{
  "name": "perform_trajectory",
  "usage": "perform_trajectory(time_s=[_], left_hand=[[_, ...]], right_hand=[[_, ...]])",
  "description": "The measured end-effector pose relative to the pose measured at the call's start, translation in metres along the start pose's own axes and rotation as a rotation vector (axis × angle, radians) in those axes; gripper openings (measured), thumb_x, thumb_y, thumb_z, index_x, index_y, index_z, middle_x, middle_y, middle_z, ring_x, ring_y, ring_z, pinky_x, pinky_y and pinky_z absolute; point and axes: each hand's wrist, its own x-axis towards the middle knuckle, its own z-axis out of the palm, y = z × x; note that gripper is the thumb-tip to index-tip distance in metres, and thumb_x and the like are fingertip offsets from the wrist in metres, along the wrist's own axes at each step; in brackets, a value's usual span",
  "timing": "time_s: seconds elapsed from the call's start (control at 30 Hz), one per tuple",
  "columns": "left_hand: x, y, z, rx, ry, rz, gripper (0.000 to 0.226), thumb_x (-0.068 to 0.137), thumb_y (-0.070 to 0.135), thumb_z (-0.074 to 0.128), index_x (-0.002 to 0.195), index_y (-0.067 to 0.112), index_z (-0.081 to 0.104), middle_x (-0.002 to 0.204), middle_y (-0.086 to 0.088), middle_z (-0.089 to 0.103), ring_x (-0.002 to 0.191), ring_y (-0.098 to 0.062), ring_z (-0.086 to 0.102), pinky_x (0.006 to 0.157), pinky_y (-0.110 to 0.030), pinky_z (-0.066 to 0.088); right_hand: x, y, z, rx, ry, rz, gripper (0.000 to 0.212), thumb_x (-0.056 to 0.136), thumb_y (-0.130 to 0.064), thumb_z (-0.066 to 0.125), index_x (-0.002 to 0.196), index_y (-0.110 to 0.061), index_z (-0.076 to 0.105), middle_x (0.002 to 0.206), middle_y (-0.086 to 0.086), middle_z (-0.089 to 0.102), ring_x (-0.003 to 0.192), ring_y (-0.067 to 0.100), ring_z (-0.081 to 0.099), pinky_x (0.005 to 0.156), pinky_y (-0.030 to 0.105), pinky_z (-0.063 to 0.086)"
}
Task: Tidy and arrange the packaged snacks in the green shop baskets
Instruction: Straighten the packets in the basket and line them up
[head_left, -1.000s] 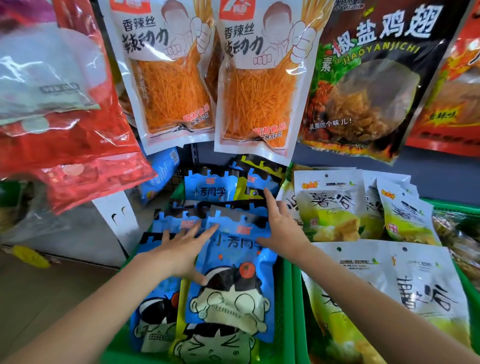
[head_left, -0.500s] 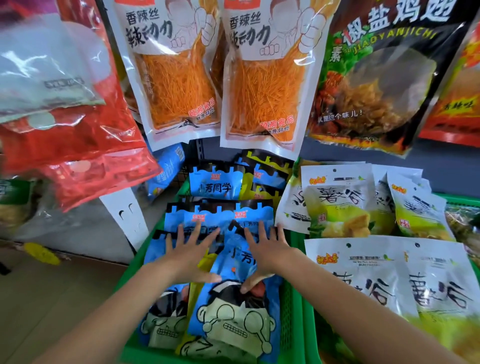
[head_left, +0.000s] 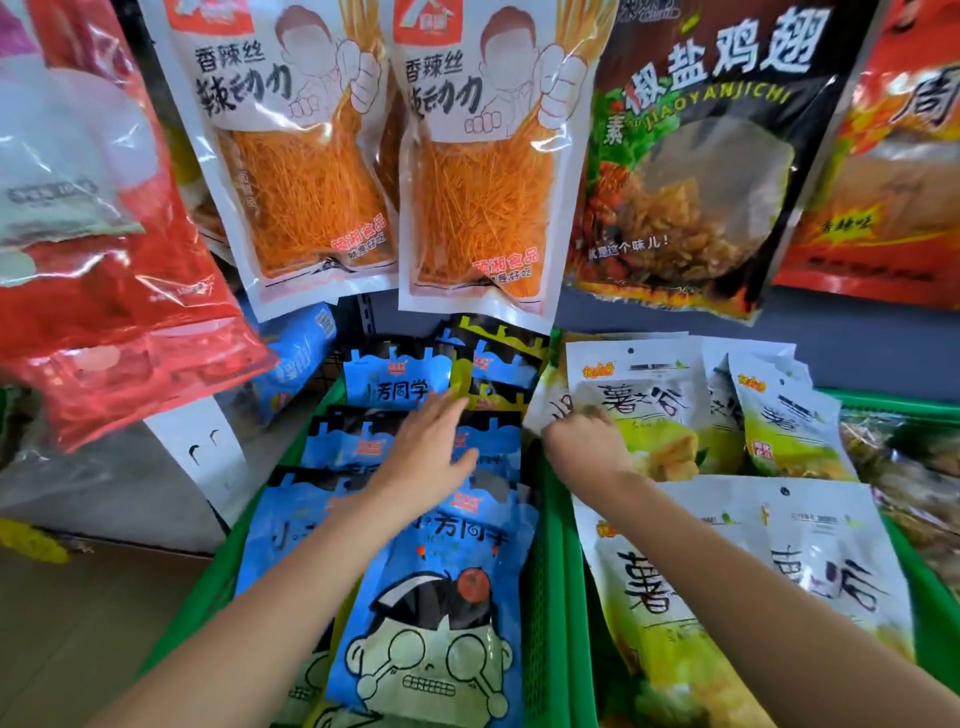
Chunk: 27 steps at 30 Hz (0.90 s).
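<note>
1. Two baskets stood side by side: the left basket (head_left: 218, 582) held cartoon-face packets (head_left: 431, 623), the right basket (head_left: 563, 597) potato-snack packets (head_left: 727, 582).
2. Larger hanging bags (head_left: 478, 171) hung above and behind both.

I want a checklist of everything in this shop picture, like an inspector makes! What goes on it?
Surface: two green baskets side by side, left basket, right basket.
Job's things: blue cartoon-face snack packets overlapping in rows in the left basket; white-and-green snack packets in the right basket.
Clutter: yellow-and-black packets mixed in at the back of the left basket.
Hands: left hand flat on the blue packets; right hand pinching a white-and-green packet's edge.
Cables: nothing seen.
Surroundings: hanging orange shredded-snack bags, a dark bag, red bags above.
</note>
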Motion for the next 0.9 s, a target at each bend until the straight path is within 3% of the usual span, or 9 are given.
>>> perform_trajectory(time_s=[0.17,0.3,0.37,0.43,0.53,0.63,0.73,0.8,0.9], left_hand=[[0.022,0.049,0.001,-0.538,0.080,-0.140,0.055,0.098,0.029,0.044,0.147,0.022,0.022,0.152,-0.003,0.028,0.138,-0.020,0.031,0.108,-0.029,0.026],[0.009,0.060,-0.007,-0.768,-0.150,-0.015,0.085,0.084,0.032,0.066,0.148,0.033,0.010,0.145,0.014,0.030,0.134,-0.005,0.032,0.108,-0.023,0.030],[0.000,0.060,-0.009,-0.699,-0.056,0.025,0.085,0.080,0.025,0.071,0.146,0.031,0.018,0.130,0.021,0.037,0.122,0.002,0.036,0.092,-0.011,0.035],[-0.005,0.053,-0.015,-0.544,0.175,-0.010,0.051,0.085,0.016,0.065,0.131,0.022,0.044,0.112,0.013,0.053,0.107,-0.008,0.051,0.074,-0.013,0.036],[-0.013,0.038,-0.038,-0.355,0.396,-0.154,0.017,0.090,0.006,0.053,0.102,0.002,0.065,0.089,-0.015,0.064,0.089,-0.026,0.059,0.062,-0.022,0.032],[-0.025,0.035,-0.064,-0.302,0.435,-0.132,0.032,0.091,0.004,0.052,0.122,-0.001,0.059,0.123,-0.019,0.061,0.111,-0.025,0.058,0.083,-0.028,0.038],[-0.036,0.043,-0.074,-0.238,0.377,-0.048,0.034,0.093,0.006,0.050,0.126,0.002,0.056,0.130,-0.013,0.058,0.114,-0.020,0.055,0.090,-0.025,0.037],[-0.043,0.050,-0.072,-0.178,0.327,0.029,0.033,0.094,0.010,0.050,0.127,0.006,0.057,0.129,-0.009,0.059,0.120,-0.021,0.055,0.096,-0.023,0.036],[-0.056,0.062,-0.070,-0.107,0.273,0.192,0.030,0.095,0.012,0.049,0.122,0.011,0.062,0.109,-0.010,0.070,0.095,-0.029,0.067,0.084,-0.034,0.047]], right_hand=[[0.001,0.028,-0.032,0.970,0.313,0.253,0.046,0.091,-0.014,0.054,0.050,-0.012,0.034,0.049,0.005,0.032,0.048,0.016,0.031,0.053,0.030,0.025],[0.002,0.017,-0.057,1.692,0.259,0.209,0.025,0.093,-0.008,0.052,0.070,0.001,0.054,0.066,0.013,0.052,0.061,0.018,0.055,0.063,0.027,0.049],[-0.001,0.007,-0.064,1.908,0.192,0.140,0.023,0.094,-0.007,0.049,0.075,0.001,0.060,0.075,0.012,0.064,0.070,0.016,0.065,0.072,0.024,0.056],[-0.008,0.004,-0.071,2.040,0.091,0.087,0.023,0.095,-0.007,0.046,0.078,-0.002,0.062,0.077,0.006,0.070,0.075,0.013,0.069,0.077,0.022,0.057],[-0.023,0.019,-0.076,1.726,0.064,0.080,0.027,0.096,-0.018,0.047,0.098,0.000,0.066,0.097,0.007,0.071,0.091,0.015,0.068,0.082,0.017,0.053],[-0.030,0.050,-0.070,0.789,0.170,0.052,0.027,0.094,-0.023,0.051,0.114,-0.009,0.064,0.121,0.006,0.063,0.110,0.018,0.058,0.086,0.018,0.041],[-0.028,0.077,-0.041,0.234,-0.294,0.072,0.043,0.092,-0.038,0.049,0.133,-0.027,0.047,0.147,0.001,0.036,0.134,0.026,0.035,0.110,0.041,0.028],[-0.030,0.092,-0.020,0.028,-0.455,0.164,0.047,0.088,-0.042,0.043,0.134,-0.030,0.043,0.148,0.002,0.035,0.133,0.031,0.035,0.110,0.052,0.027],[-0.038,0.100,-0.020,0.046,-0.385,0.268,0.039,0.094,-0.025,0.039,0.131,-0.017,0.048,0.140,0.010,0.045,0.127,0.031,0.044,0.105,0.047,0.037]])
